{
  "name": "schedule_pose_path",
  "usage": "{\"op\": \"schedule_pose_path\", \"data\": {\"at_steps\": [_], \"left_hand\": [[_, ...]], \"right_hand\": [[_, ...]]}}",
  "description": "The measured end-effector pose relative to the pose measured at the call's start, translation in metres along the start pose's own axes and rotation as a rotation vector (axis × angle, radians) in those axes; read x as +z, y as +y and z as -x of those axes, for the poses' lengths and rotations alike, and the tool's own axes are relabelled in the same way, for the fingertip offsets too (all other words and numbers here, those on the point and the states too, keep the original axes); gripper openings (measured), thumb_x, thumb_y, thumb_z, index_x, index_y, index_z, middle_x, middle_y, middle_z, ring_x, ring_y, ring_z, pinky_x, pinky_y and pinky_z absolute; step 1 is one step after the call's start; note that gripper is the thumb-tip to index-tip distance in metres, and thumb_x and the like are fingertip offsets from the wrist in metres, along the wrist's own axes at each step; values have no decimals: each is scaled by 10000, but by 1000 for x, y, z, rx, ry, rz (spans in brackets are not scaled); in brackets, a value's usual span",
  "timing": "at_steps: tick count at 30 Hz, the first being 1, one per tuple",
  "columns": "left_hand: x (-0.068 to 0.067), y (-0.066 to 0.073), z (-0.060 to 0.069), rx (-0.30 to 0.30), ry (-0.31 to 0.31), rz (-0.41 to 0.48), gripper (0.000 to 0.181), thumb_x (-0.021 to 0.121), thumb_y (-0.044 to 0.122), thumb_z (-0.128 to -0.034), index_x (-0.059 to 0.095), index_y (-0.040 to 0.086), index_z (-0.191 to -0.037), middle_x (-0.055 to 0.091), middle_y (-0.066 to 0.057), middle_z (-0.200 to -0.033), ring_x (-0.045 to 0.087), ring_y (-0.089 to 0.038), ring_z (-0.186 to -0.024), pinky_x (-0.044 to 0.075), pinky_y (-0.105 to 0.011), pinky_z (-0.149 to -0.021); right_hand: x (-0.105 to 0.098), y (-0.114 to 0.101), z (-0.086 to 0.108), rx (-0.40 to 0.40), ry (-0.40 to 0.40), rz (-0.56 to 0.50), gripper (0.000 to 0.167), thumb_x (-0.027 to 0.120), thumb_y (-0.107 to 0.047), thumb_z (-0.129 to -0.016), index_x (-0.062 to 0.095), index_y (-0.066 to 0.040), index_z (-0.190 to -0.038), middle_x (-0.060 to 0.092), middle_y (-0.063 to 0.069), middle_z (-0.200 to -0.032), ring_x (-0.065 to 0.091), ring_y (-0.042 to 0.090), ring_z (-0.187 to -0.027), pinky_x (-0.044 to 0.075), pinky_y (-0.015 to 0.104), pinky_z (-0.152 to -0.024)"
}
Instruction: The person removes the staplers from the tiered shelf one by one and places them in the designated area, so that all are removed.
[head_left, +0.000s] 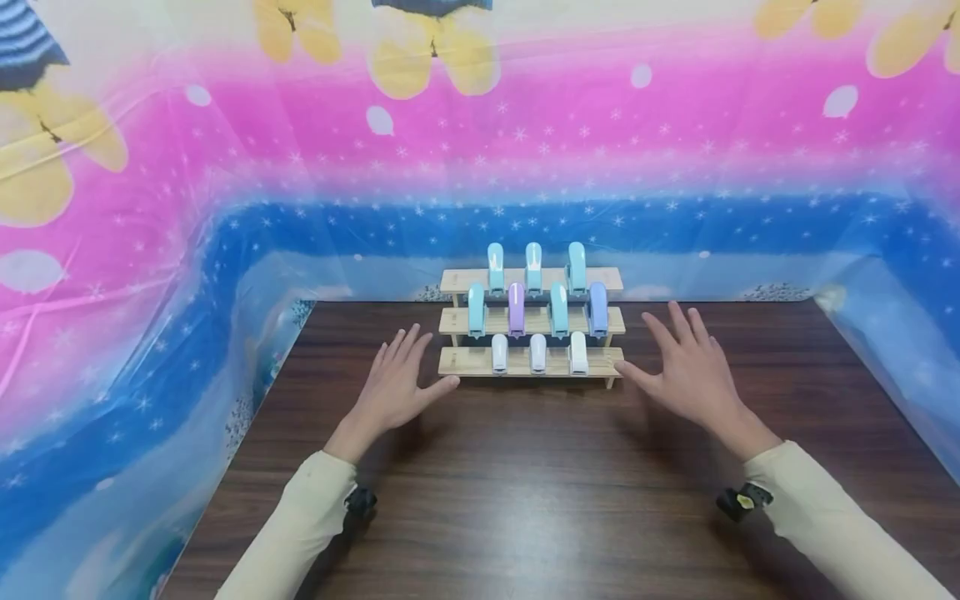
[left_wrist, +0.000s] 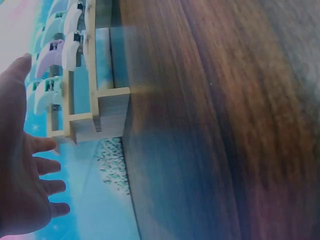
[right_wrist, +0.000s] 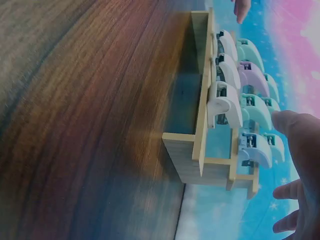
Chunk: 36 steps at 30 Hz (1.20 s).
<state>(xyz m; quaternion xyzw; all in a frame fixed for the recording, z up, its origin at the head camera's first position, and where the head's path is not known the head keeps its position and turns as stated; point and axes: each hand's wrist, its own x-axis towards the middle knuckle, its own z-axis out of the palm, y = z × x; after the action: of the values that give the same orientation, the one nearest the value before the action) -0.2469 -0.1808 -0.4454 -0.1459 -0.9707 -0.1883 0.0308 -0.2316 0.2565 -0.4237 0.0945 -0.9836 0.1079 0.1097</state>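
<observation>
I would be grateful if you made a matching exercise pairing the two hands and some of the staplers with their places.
1. Left hand
2. Right hand
3. Purple stapler
4. White staplers

A. On the bottom shelf
B. By the right end of the rack
C. On the middle shelf
D. By the left end of the rack

Pairs: 1-D; 2-B; 3-C; 4-A

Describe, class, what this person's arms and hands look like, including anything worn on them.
Both arms wear long, plain, pale cream sleeves ending near the wrists. The left hand and right hand are ungloved. A small black device sits at the left wrist and another at the right; the right one shows a small yellowish patch. No lettering is readable.
</observation>
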Motion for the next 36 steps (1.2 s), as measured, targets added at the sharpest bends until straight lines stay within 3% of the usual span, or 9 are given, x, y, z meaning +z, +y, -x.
{"op": "schedule_pose_path", "data": {"at_steps": [9, 17, 24, 29, 33, 36], "left_hand": [[8, -4, -14, -30, -8, 163, 894, 544, 672, -961, 358, 50, -1575, 257, -183, -1666, 200, -389, -1542, 181, -604, -1214], [14, -4, -26, -95, -72, 293, 851, 588, 594, -979, 342, 43, -1579, 348, -195, -1621, 310, -391, -1497, 286, -601, -1176], [21, -5, -35, -106, -124, 325, 785, 603, 526, -998, 373, 26, -1558, 399, -226, -1581, 371, -398, -1462, 342, -585, -1149], [25, -7, -39, -99, -141, 338, 744, 660, 448, -994, 395, 23, -1545, 426, -226, -1563, 399, -393, -1447, 359, -575, -1140], [27, -10, -42, -99, -150, 347, 728, 672, 432, -992, 404, 38, -1542, 454, -214, -1546, 465, -367, -1399, 398, -565, -1109], [29, -12, -42, -99, -157, 353, 715, 667, 433, -995, 406, 56, -1544, 500, -204, -1507, 588, -320, -1220, 459, -530, -1036]], "right_hand": [[-4, -4, -27, -45, -7, -62, 979, 499, -773, -919, 349, -73, -1588, 183, 296, -1651, 128, 476, -1532, 148, 608, -1216], [-16, -13, -54, -49, 7, -150, 960, 523, -749, -924, 344, -84, -1594, 247, 278, -1638, 190, 504, -1507, 182, 667, -1181], [-25, -21, -76, -22, 12, -222, 887, 560, -698, -940, 386, -109, -1580, 322, 257, -1616, 274, 481, -1485, 198, 680, -1167], [-24, -22, -92, -55, 63, -287, 726, 628, -617, -946, 451, -259, -1552, 449, 177, -1568, 367, 428, -1459, 254, 667, -1153], [-22, -24, -101, -53, 72, -308, 715, 642, -589, -950, 475, -220, -1539, 486, 154, -1546, 395, 421, -1445, 279, 650, -1151], [-20, -26, -106, -29, 74, -313, 742, 640, -598, -947, 494, -154, -1523, 526, 170, -1508, 436, 433, -1409, 316, 646, -1130]]}}
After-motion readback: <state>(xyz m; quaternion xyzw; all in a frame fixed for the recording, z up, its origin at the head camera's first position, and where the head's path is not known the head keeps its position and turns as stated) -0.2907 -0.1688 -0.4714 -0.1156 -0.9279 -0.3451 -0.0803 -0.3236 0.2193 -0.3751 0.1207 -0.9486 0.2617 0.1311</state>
